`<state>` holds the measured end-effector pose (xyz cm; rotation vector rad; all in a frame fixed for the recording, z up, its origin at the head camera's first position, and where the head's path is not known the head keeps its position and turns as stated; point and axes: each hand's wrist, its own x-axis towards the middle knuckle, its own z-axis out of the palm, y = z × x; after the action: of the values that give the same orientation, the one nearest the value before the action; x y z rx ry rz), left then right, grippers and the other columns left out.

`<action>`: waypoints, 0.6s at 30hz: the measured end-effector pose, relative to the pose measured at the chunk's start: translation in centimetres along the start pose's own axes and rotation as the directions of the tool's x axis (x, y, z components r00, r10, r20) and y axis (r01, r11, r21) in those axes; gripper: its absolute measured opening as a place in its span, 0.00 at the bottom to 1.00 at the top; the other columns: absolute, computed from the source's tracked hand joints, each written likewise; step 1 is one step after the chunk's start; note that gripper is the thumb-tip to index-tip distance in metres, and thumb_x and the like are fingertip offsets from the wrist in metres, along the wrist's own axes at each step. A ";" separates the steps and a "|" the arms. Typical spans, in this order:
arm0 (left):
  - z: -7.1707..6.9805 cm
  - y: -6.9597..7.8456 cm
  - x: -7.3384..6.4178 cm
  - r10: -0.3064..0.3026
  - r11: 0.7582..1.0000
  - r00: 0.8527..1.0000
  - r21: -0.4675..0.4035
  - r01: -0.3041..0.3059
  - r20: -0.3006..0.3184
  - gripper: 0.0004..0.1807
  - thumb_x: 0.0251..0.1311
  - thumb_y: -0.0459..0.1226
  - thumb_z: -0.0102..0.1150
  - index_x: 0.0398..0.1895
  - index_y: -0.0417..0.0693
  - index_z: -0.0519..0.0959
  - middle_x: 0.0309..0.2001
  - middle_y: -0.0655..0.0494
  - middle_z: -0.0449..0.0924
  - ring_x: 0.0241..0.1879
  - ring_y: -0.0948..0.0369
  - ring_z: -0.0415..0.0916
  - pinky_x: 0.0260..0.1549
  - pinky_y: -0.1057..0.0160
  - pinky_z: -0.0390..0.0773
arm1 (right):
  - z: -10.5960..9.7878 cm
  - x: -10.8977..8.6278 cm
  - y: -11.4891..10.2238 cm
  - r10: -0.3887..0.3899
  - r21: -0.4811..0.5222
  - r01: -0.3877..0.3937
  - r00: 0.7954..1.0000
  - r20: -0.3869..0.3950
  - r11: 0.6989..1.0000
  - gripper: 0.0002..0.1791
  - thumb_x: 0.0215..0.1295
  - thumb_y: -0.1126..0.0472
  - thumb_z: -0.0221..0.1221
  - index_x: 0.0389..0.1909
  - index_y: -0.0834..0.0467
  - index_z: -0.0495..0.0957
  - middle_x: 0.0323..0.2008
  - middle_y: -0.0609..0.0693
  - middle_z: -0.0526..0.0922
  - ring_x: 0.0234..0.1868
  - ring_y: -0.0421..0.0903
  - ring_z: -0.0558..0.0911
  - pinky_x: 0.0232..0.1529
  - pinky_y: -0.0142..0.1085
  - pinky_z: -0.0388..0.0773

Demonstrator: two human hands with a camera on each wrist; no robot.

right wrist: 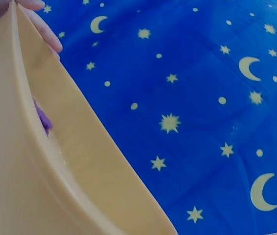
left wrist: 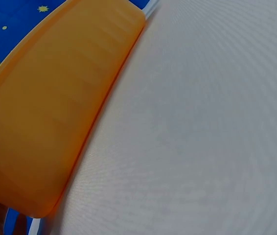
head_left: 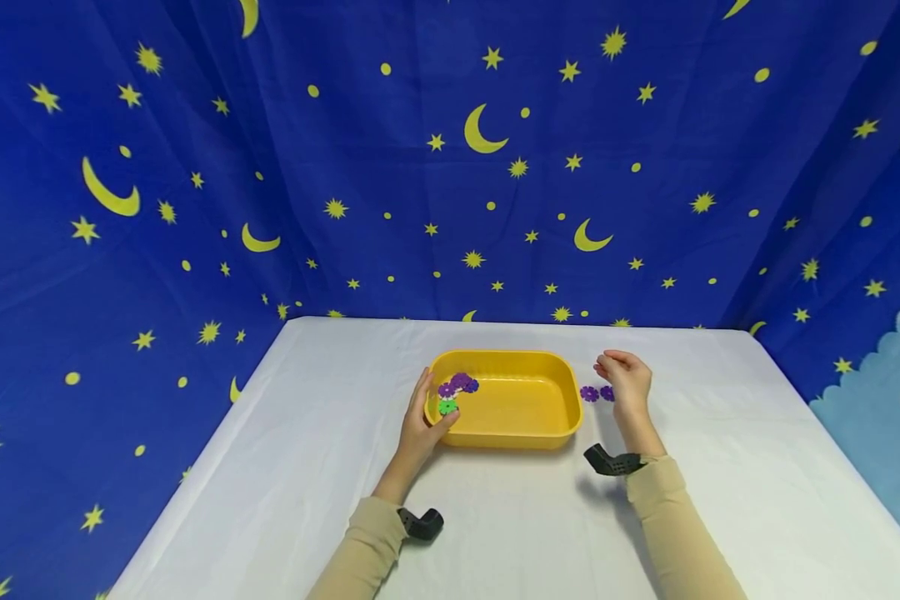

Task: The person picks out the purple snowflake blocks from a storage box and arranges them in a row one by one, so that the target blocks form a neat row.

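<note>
A yellow plastic tub stands on the table. My left hand grips its left end, thumb over the near rim and fingers along the outer side. Inside at that end lie several purple flower-shaped discs and a green flower-shaped disc. To the right of the tub my right hand is raised over the table with bent fingers; whether anything is between the fingertips is hidden. Purple flower discs lie on the cloth beside it, one partly covered by the hand.
A white cloth covers the table. Blue curtains with yellow moons and stars hang behind and at both sides. Each wrist carries a black camera mount, such as the right one.
</note>
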<state>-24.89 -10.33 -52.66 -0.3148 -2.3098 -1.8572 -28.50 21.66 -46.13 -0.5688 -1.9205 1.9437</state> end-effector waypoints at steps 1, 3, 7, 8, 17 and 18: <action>0.0 0.1 0.0 -0.003 1.000 1.000 0.001 0.003 0.004 0.43 0.56 0.35 0.62 0.74 0.48 0.53 0.77 0.53 0.44 0.76 0.50 0.42 0.74 0.43 0.43 | 0.2 -0.2 -0.1 -0.004 0.000 0.004 1.000 0.006 1.000 0.16 0.64 0.66 0.56 0.49 0.72 0.73 0.20 0.34 0.76 0.22 0.29 0.79 0.31 0.17 0.79; -0.1 0.4 0.0 -0.014 1.000 1.000 -0.003 0.014 0.014 0.43 0.56 0.34 0.61 0.74 0.45 0.52 0.77 0.50 0.43 0.76 0.49 0.41 0.74 0.43 0.42 | 0.4 -0.5 -0.2 -0.016 0.010 0.016 1.000 0.020 1.000 0.15 0.64 0.66 0.56 0.48 0.73 0.73 0.20 0.34 0.76 0.22 0.29 0.79 0.31 0.18 0.79; -0.4 2.7 -0.5 -0.015 1.000 0.999 -0.004 0.015 0.031 0.42 0.57 0.33 0.60 0.73 0.38 0.52 0.77 0.44 0.43 0.76 0.46 0.41 0.73 0.42 0.43 | 0.8 -0.8 -0.5 -0.023 0.017 0.023 0.999 0.037 1.000 0.15 0.64 0.66 0.56 0.48 0.72 0.72 0.20 0.35 0.77 0.23 0.30 0.79 0.32 0.18 0.80; -0.5 3.2 -0.7 -0.012 1.000 0.999 -0.004 0.012 0.032 0.42 0.56 0.33 0.60 0.73 0.37 0.52 0.76 0.43 0.43 0.76 0.46 0.42 0.73 0.42 0.43 | 0.8 -0.9 -0.5 -0.022 0.018 0.021 0.999 0.042 1.000 0.14 0.64 0.66 0.56 0.47 0.71 0.73 0.20 0.35 0.77 0.24 0.30 0.79 0.32 0.18 0.80; -0.6 4.1 -1.2 -0.006 1.000 1.000 -0.014 0.006 0.029 0.42 0.57 0.34 0.61 0.73 0.37 0.52 0.76 0.43 0.44 0.76 0.46 0.42 0.73 0.42 0.43 | 2.2 -1.8 -0.6 -0.029 0.017 0.028 0.994 0.104 0.999 0.13 0.64 0.67 0.55 0.47 0.72 0.73 0.21 0.36 0.77 0.25 0.32 0.80 0.33 0.19 0.80; -0.6 4.1 -1.2 -0.008 1.000 1.000 -0.014 0.009 0.028 0.43 0.57 0.35 0.61 0.73 0.37 0.52 0.76 0.43 0.44 0.76 0.46 0.42 0.73 0.42 0.43 | 2.5 -2.0 -0.7 -0.032 0.010 0.031 0.993 0.115 0.999 0.14 0.64 0.67 0.55 0.47 0.72 0.73 0.21 0.36 0.77 0.25 0.32 0.80 0.33 0.19 0.80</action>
<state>-22.69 -10.16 -48.97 -0.3353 -2.3208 -1.8857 -28.11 18.51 -45.39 -0.4306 -1.9762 2.0039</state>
